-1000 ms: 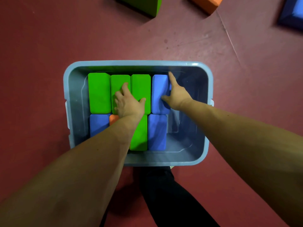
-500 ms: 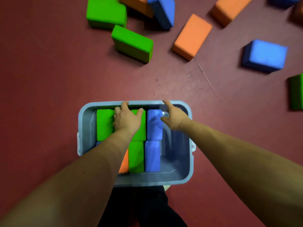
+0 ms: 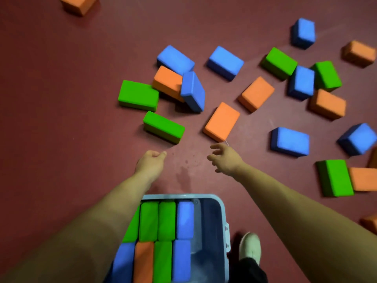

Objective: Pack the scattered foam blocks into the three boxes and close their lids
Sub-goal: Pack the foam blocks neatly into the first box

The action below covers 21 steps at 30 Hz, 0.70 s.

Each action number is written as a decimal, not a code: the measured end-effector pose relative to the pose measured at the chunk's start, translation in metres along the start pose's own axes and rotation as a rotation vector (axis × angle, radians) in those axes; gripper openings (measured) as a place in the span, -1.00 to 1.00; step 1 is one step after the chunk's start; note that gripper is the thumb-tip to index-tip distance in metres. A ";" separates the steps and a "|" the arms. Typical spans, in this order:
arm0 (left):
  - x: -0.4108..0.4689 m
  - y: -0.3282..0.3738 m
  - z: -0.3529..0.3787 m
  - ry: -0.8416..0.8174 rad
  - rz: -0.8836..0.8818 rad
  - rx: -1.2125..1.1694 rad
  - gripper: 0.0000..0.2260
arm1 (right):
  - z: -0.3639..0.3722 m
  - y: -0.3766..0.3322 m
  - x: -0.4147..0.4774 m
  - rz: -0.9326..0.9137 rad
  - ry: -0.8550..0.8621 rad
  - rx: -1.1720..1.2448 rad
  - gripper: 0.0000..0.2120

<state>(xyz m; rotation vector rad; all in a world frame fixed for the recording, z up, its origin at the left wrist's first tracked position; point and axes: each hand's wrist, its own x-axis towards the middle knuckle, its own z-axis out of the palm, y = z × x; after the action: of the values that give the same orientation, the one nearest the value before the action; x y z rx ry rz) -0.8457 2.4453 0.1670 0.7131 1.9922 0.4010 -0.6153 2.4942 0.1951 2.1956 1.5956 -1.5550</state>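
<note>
Left grip (image 3: pixel 150 164) at centre frame over the red floor (image 3: pixel 61 129): fingers curled in, thumb against them, nothing held. Nearest green block (image 3: pixel 163 126) just above it in frame, apart, no contact.

Right grip (image 3: pixel 224 158) just right of centre: fingers spread and relaxed, empty. Nearest orange block (image 3: pixel 222 121) just above the fingertips (image 3: pixel 213 147), near corner close to them, not gripped.

Box (image 3: pixel 222 207) at bottom centre, below both grips, top open, left forearm crossing its left part. Packed blocks (image 3: pixel 166 220) inside in two rows. Upper row: green, green, blue. Lower row: blue, orange, green, blue. Bare strip of box bottom along the right wall.

Scattered foam blocks (image 3: pixel 225 62) in blue, green and orange across the upper middle and right of frame, well apart from the box. Tilted blue block (image 3: pixel 192 91) leaning on an orange one. White shoe (image 3: pixel 250 249) just right of the box.
</note>
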 end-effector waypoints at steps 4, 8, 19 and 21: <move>0.040 0.018 0.035 -0.010 -0.116 -0.137 -0.76 | -0.023 0.016 0.075 0.023 -0.020 -0.014 -0.59; 0.096 0.033 0.087 0.000 -0.274 -0.234 -0.63 | -0.039 0.047 0.179 0.038 -0.093 -0.071 -0.60; 0.254 0.079 0.237 0.269 -0.665 -0.392 -0.02 | -0.080 0.140 0.382 -0.174 -0.270 -0.660 -0.45; 0.268 0.086 0.255 0.344 -0.713 -0.374 0.04 | -0.075 0.147 0.401 -0.267 -0.278 -0.760 -0.45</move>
<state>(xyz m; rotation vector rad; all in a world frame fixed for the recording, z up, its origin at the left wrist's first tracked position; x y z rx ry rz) -0.6989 2.6786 -0.0947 -0.3287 2.2416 0.4571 -0.4624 2.7467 -0.1225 1.3572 1.9884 -0.9709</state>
